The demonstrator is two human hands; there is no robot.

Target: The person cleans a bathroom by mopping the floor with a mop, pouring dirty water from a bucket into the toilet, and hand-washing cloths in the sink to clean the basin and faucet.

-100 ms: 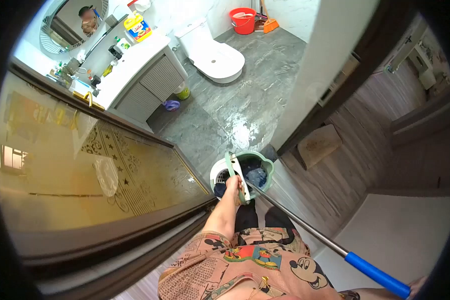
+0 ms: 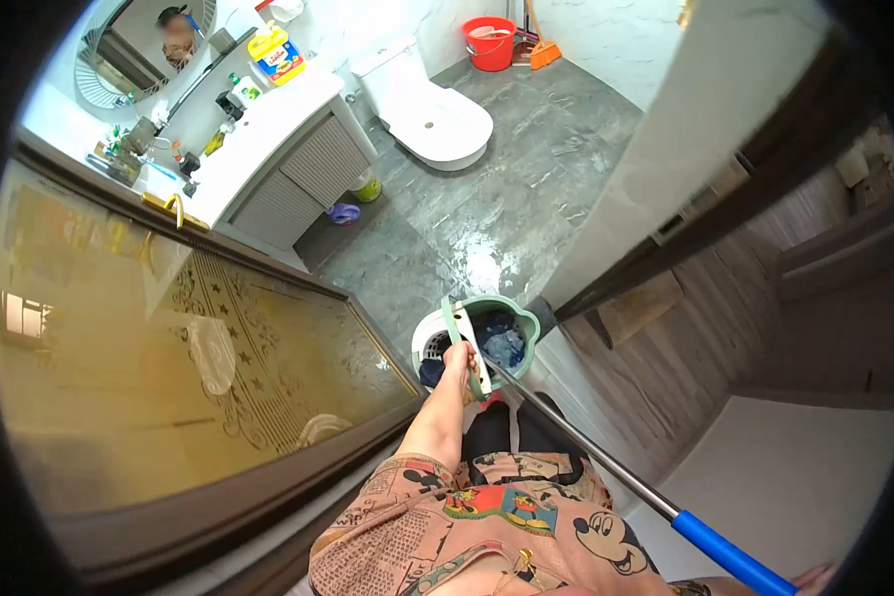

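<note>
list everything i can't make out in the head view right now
Right hand: head view, partly cut off by the bottom edge and dark lens rim; its hold on the blue grip is unclear.
Lower end of the pole: head view, lost at the green bucket.
Yellow jug: head view, label wording too small.

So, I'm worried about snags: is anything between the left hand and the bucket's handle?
Nothing visible: the left hand grips the green handle of the bucket. The metal pole slants to the bucket beside that hand, on its right, not between them.
</note>
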